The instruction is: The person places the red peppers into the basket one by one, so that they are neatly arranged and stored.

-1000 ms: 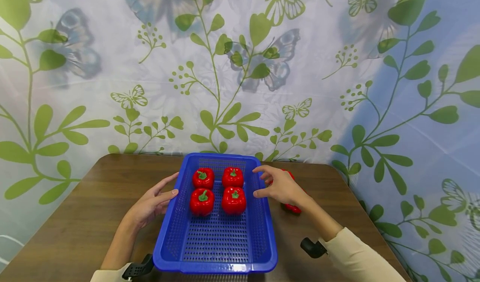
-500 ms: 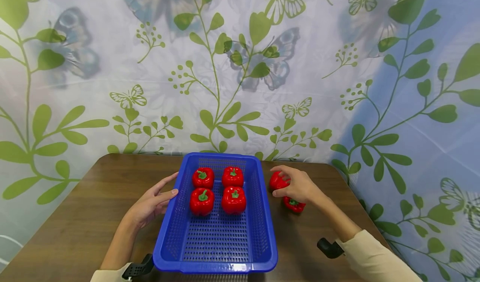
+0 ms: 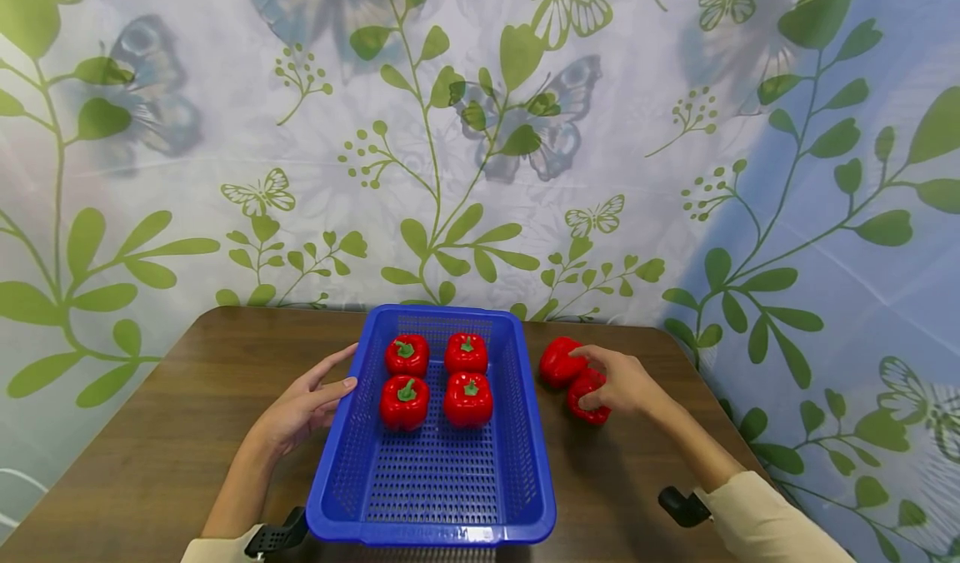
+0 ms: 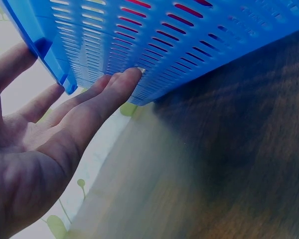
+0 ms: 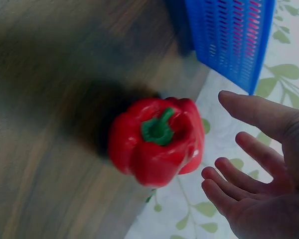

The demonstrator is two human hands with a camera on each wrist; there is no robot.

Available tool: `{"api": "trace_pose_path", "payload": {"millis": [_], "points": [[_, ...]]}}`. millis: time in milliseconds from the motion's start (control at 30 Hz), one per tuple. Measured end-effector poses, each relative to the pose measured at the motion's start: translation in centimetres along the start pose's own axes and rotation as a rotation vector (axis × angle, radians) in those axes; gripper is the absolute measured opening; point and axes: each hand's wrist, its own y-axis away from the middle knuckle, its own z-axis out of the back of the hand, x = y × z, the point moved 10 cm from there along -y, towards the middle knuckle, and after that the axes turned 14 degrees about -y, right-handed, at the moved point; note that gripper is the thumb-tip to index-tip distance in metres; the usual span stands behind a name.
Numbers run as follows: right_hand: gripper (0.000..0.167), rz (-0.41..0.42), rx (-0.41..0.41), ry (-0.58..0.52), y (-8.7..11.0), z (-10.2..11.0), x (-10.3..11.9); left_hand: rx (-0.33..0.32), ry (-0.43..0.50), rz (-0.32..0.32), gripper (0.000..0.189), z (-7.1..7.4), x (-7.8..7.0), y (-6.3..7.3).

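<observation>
A blue perforated plastic basket [image 3: 431,533] holds several red bell peppers, including one front right [image 3: 468,401], their green stems upward. My left hand [image 3: 300,409] touches the basket's left side with extended fingers; in the left wrist view the hand [image 4: 55,144] lies against the slotted wall. Right of the basket, two more red bell peppers, a farther one [image 3: 558,361] and a nearer one [image 3: 587,409], lie close together. Over the nearer pepper is my right hand [image 3: 626,388], fingers spread. In the right wrist view that pepper [image 5: 139,149] stands apart from the fingers, mostly hiding the other.
The basket stands on a brown wooden table [image 3: 232,363]. Behind and to the right hangs a cloth [image 3: 480,130] printed with leaves and butterflies. Each wrist carries a black strap or camera mount, such as the left one [image 3: 277,535].
My right hand has moved right, from the basket's right rim past the farther bell pepper to the nearer one. My left hand, the basket and its peppers have stayed put.
</observation>
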Motion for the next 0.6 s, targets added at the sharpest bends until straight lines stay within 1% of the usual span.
{"api": "trace_pose_path", "payload": {"millis": [267,433,600], "points": [[0.067,0.015,-0.004,0.043,0.3,-0.2,-1.6,-0.004,-0.007,0.004,0.066,0.0,0.1,0.0],[0.066,-0.012,0.005,0.035,0.5,-0.6,-2.8,-0.004,-0.010,0.007,0.066,-0.1,0.1,0.0],[0.066,-0.027,0.020,0.025,0.5,-1.1,-3.4,-0.005,-0.005,0.010,0.066,0.0,0.1,0.0]]}}
